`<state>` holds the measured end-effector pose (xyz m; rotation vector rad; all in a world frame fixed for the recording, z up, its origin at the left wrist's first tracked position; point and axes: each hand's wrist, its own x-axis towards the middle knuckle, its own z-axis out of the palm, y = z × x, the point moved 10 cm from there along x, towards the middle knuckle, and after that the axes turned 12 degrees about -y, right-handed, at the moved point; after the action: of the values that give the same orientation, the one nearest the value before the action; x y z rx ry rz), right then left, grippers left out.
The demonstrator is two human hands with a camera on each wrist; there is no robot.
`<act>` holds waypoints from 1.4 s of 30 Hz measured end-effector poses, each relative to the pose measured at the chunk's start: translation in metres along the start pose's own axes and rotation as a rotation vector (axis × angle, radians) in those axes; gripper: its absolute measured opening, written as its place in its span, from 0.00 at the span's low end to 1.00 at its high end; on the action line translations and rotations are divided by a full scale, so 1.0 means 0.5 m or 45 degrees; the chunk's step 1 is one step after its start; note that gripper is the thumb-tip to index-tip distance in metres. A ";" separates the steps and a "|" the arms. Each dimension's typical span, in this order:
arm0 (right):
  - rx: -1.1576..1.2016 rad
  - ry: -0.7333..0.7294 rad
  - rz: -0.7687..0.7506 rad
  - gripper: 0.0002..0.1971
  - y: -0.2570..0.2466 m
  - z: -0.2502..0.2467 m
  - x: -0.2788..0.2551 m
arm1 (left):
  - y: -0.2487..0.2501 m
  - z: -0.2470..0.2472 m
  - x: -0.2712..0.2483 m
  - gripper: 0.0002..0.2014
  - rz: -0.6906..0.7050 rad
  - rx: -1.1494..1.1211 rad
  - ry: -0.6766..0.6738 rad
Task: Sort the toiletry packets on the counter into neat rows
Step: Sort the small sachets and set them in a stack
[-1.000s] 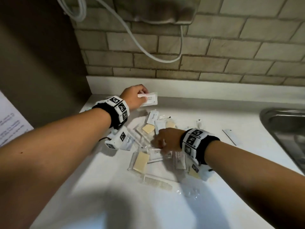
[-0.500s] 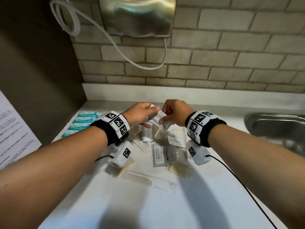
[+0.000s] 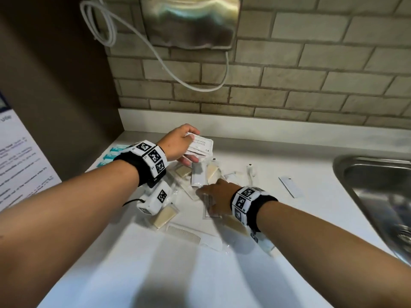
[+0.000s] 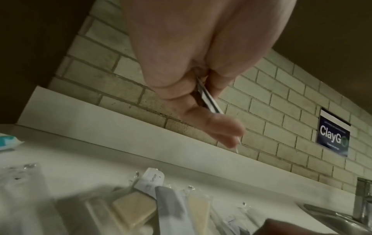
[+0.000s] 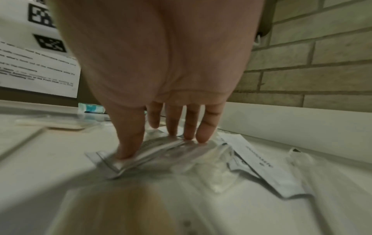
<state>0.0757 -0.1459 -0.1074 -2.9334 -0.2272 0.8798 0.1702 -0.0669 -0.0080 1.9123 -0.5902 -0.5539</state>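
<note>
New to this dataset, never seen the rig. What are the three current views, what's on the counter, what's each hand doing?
No robot: a person with marker-covered wristbands carrying small cameras. One picture is from a head camera looking down; the other two look along each palm. The left hand holds flat white shampoo sachets in a pinch grip. The right hand, fingers straight, presses on clear plastic packets. The white counter holds a loose pile: beige wrapped soap bars, a cream comb in clear wrap and teal packets at far left.
</note>
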 end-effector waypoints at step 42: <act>1.371 0.677 -0.092 0.17 0.244 -0.217 -0.069 | 0.022 0.106 0.099 0.13 0.023 -0.359 -0.101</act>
<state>0.1218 -0.2744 -0.0119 -1.9915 0.1435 0.0797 0.1745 -0.1387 -0.0236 1.6236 -0.5484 -0.6672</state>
